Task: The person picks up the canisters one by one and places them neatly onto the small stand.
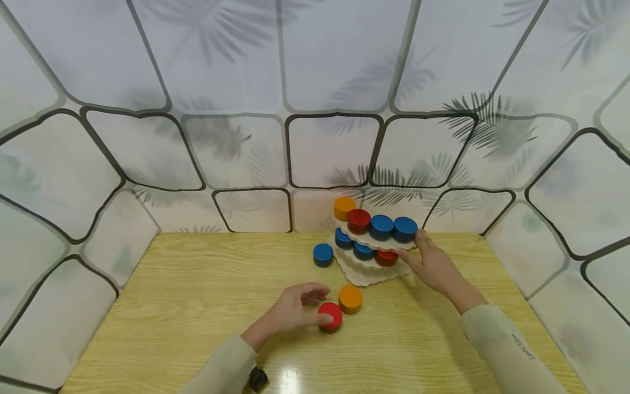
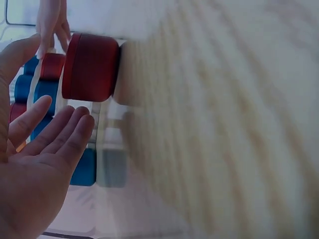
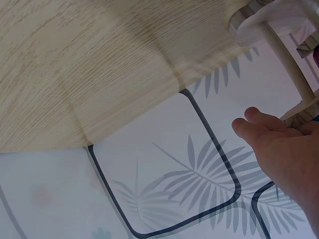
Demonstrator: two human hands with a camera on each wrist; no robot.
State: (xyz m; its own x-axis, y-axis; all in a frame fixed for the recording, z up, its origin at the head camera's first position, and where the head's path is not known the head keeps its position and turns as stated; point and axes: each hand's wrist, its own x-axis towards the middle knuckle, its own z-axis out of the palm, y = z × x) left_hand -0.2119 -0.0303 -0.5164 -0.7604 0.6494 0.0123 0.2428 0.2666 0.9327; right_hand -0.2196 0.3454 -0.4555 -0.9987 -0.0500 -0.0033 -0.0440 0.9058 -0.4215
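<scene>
A wooden stand (image 1: pixel 361 277) with three scalloped tiers stands at the back right of the table. Orange, red and blue short cylinders sit along its top tier; blue and red ones fill the middle. My right hand (image 1: pixel 437 268) grips the top tier's right edge, its thumb on the near side. My left hand (image 1: pixel 295 312) is beside a short red cylinder (image 1: pixel 331 323) with a seam near its top, the thumb overlapping it. In the left wrist view the fingers (image 2: pixel 62 132) extend loosely, not wrapped round that red cylinder (image 2: pixel 92 67).
An orange cylinder (image 1: pixel 350 301) lies just beyond the red one. A blue cylinder (image 1: pixel 322 255) stands left of the stand. Patterned fabric (image 1: pixel 246 153) walls enclose the wooden table (image 1: pixel 206 273) at the back and sides. Something small and black (image 1: pixel 257 378) shows by the left sleeve.
</scene>
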